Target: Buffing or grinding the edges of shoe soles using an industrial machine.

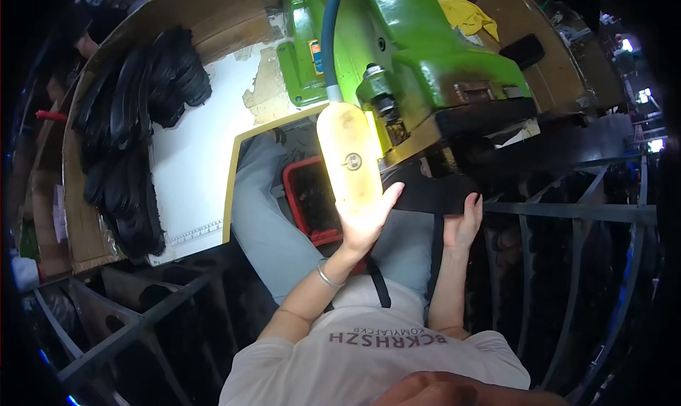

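Note:
A dark, flat, flexible black piece (433, 192) lies under the head of a green machine (454, 65), between my two hands. My right hand (462, 223) grips its right end, thumb up along the near edge. At its left end my left hand (365, 221) has its thumb against the piece. A lit, pale yellow lamp (349, 151) on a blue-grey flexible neck hides the left fingers. The machine's working point is partly hidden behind the lamp and the head.
Stacked black curved pieces (128, 136) lie on the left, beside a white worktop (191, 158) with a yellow edge and ruler marks. A red bin (312, 230) stands between my legs. Metal racks (560, 211) flank me. A yellow cloth (469, 19) lies behind the machine.

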A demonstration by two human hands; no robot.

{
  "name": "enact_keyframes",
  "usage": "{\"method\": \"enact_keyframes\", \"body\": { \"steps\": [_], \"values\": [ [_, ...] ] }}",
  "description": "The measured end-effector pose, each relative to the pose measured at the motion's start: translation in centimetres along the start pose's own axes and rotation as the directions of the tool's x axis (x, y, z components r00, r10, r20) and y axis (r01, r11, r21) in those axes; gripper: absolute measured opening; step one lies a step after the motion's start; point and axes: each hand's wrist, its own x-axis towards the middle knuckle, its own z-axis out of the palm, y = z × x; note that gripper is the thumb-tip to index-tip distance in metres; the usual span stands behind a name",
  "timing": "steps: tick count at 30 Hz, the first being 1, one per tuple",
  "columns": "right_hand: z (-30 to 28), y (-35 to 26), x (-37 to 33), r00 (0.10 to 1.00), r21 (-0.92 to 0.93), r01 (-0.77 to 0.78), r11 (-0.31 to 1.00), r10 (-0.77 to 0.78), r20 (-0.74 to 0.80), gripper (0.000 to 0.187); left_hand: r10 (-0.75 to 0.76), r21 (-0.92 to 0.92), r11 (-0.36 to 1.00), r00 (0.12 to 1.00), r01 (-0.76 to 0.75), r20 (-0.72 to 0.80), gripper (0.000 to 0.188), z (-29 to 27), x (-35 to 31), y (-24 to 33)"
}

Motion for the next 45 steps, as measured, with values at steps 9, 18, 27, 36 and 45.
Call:
{"method": "enact_keyframes", "body": {
  "steps": [9,18,27,36,45],
  "values": [
    [3.7,-1.1,-0.7,0.991,-0.241,0.078,0.967,-0.102,-0.087,0.013,0.002,0.028,1.0,1.0,-0.001,-0.019,0.033,-2.8,0.5,1.2],
    [8.3,-0.3,1.5,0.996,-0.263,0.086,0.961,-0.088,0.006,0.014,-0.096,0.025,0.995,0.994,0.095,0.045,0.019,-4.8,0.8,5.3],
    [10.2,1.7,1.3,0.95,-0.244,0.158,0.957,-0.08,0.303,0.031,-0.069,0.061,0.996,0.994,0.064,0.081,0.018,-9.2,0.8,5.9],
    [8.9,2.3,1.3,0.9,-0.293,0.183,0.938,-0.04,0.435,0.035,0.004,0.186,0.982,0.993,-0.026,0.121,0.025,-10.1,0.0,5.1],
    [4.2,-1.2,3.4,0.981,-0.182,0.178,0.967,-0.16,0.107,0.036,0.182,0.185,0.966,0.983,-0.181,0.011,0.043,-1.4,1.6,0.8]
  ]
}}
